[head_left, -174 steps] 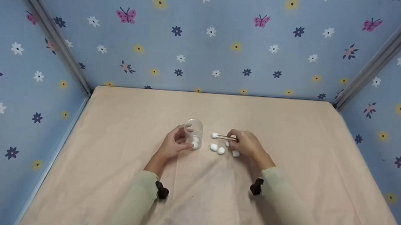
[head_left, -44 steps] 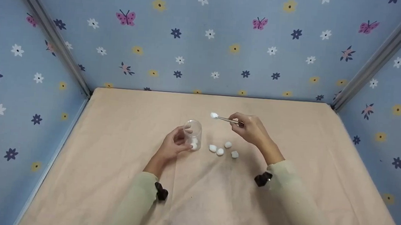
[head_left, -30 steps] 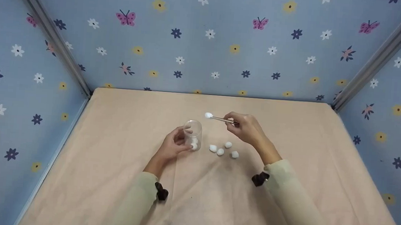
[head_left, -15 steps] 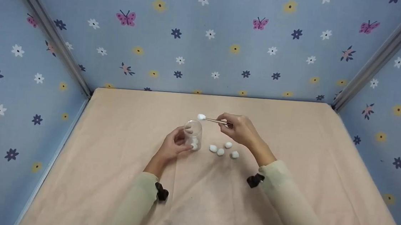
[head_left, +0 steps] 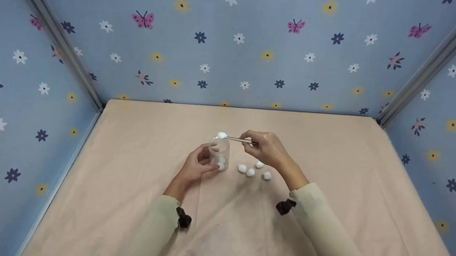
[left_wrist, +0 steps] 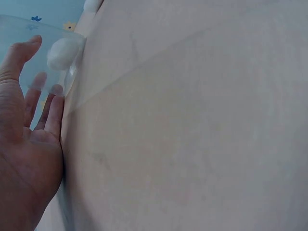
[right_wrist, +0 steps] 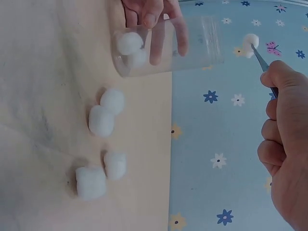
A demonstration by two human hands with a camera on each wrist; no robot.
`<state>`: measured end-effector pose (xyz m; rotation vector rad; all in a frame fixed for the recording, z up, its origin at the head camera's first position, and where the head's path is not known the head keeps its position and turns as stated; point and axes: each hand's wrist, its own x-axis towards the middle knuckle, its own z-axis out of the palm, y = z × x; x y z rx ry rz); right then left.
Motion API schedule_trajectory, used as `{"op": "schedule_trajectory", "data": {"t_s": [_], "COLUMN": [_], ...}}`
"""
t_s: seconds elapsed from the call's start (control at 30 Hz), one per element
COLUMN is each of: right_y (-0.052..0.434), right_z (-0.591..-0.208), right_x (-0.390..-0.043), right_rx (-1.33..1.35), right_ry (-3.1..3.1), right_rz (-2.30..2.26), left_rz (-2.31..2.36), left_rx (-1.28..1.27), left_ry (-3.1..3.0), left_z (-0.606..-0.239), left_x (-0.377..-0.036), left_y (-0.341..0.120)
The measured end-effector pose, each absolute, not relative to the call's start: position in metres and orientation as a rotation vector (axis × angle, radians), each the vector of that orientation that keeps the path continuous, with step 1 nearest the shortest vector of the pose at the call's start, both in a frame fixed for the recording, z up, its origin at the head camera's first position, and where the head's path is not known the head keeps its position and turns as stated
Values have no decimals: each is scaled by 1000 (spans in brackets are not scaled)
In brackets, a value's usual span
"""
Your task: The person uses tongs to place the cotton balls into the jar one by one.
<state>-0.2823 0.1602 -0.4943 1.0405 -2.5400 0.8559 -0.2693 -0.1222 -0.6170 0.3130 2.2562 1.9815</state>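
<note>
My left hand (head_left: 196,165) grips a clear plastic jar (head_left: 220,154) that stands upright on the table, thumb on the near side and fingers behind. White cotton balls (right_wrist: 130,43) lie at the bottom of the jar. In my right hand (head_left: 267,147) a pair of metal tweezers (head_left: 235,139) is pinched between thumb and fingers. The tips of the tweezers hold one cotton ball (head_left: 221,135) above the jar's mouth; the right wrist view shows it apart from the rim. The left wrist view shows the left thumb (left_wrist: 19,55) against the jar wall.
Several loose cotton balls (head_left: 250,172) lie on the cloth-covered table (head_left: 150,138), right of the jar and below the right hand. A blue flowered panel (head_left: 233,63) rises behind the table, with side panels at left and right.
The right hand first lifted the cotton ball off the table with the tweezers, then moved it left and slightly down to over the jar's mouth. The left hand and jar stayed in place.
</note>
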Motion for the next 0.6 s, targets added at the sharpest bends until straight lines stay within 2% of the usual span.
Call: {"op": "schedule_trajectory", "data": {"t_s": [0.6], "right_y": [156], "right_z": [-495], "right_x": [-281], "right_rx": [1048], "right_ry": [-2560], "right_rz": [886], "left_rz": [1977], "left_rx": [307], "left_ry": [2282], "left_z": [-619], "left_x": [-270], "left_y": [-122]}}
